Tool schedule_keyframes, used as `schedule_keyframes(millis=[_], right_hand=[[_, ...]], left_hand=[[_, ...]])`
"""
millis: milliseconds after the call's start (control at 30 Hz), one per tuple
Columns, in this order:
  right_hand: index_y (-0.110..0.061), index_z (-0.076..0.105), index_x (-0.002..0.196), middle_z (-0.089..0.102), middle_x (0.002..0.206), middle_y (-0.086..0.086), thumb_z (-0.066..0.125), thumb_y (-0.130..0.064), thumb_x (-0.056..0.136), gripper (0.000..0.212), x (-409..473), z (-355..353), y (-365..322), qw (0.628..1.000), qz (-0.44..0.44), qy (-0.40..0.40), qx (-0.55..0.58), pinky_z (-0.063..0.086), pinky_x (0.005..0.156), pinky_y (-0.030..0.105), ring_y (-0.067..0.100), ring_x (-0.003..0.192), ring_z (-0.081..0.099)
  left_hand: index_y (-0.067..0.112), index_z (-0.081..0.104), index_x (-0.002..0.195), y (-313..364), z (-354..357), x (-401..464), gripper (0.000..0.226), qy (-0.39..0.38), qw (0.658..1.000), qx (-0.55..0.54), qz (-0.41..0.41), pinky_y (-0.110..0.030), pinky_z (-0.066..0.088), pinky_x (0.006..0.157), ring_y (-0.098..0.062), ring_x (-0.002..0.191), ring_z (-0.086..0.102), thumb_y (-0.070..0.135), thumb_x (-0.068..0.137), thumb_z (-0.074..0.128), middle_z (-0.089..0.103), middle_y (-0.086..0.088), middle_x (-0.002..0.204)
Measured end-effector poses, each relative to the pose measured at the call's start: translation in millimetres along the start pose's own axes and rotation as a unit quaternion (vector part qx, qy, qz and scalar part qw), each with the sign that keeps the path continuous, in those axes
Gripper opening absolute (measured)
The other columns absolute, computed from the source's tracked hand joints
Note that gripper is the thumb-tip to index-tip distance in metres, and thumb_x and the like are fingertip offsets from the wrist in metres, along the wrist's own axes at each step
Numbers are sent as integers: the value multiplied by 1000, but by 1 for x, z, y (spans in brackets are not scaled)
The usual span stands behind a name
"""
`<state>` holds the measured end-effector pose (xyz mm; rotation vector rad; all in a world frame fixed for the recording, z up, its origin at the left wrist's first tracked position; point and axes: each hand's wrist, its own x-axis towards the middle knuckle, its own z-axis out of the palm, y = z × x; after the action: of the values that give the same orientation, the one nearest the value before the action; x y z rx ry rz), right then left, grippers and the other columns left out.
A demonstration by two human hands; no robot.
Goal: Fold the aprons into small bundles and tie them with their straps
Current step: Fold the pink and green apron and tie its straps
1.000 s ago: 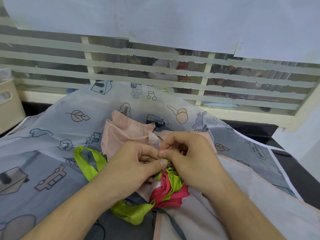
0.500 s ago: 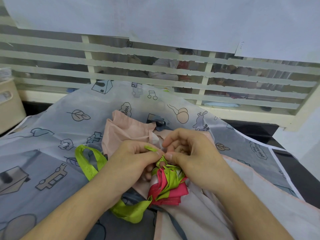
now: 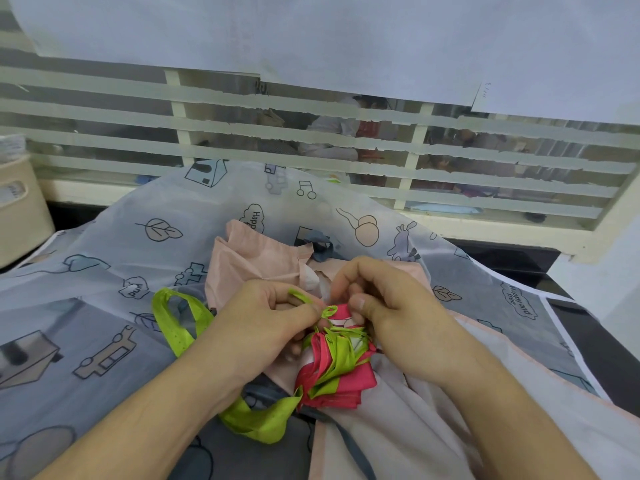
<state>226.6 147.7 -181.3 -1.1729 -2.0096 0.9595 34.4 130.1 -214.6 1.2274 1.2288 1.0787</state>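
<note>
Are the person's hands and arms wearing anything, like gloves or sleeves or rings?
No. The left hand and the right hand are bare: no gloves, and no rings that I can see. Both forearms are bare too, with no sleeves, watch or bracelet in view. The nails look short and unpainted.

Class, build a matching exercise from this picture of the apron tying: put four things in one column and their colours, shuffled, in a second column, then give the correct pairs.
Column 1
1. folded bundle
2. strap wound round the bundle
3. crumpled apron behind the hands
4. box at the far left edge

Column 2
A. beige
B. pale pink
C. red-pink
D. lime green

Pairs: 1-C, 2-D, 3-B, 4-A

The left hand and right hand both pinch the strap's thin end at the top of the bundle.
</note>
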Motion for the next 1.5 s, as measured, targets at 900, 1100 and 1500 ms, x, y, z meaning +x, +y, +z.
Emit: schedule_keyframes(millis=[900, 1100, 1500], right_hand=[[-22, 75, 87, 64, 87, -2, 70, 6, 90, 29, -5, 3, -11, 999, -40, 11, -6, 53, 70, 23, 13, 76, 62], [-28, 77, 80, 66, 86, -12, 85, -5, 81, 24, -7, 4, -14, 999, -22, 28, -41, 53, 67, 18, 11, 74, 61], [-19, 71, 76, 67, 72, 7, 80, 6, 81, 27, -3, 9, -8, 997, -2, 79, 14, 48, 60, 24, 29, 71, 62]], left_hand=[[8, 76, 89, 5, -3, -2, 12, 0, 999, -38, -16, -35, 53, 67, -24, 57, 63, 1, 82, 83, 72, -22, 72], [14, 79, 95, 8, -4, -5, 12, -32, 999, -2, 11, -32, 57, 65, -22, 61, 65, 6, 86, 81, 76, -20, 80], [16, 77, 90, 9, 3, -7, 24, -3, 999, 46, 29, -39, 59, 84, -20, 76, 73, 13, 71, 91, 80, -9, 85]])
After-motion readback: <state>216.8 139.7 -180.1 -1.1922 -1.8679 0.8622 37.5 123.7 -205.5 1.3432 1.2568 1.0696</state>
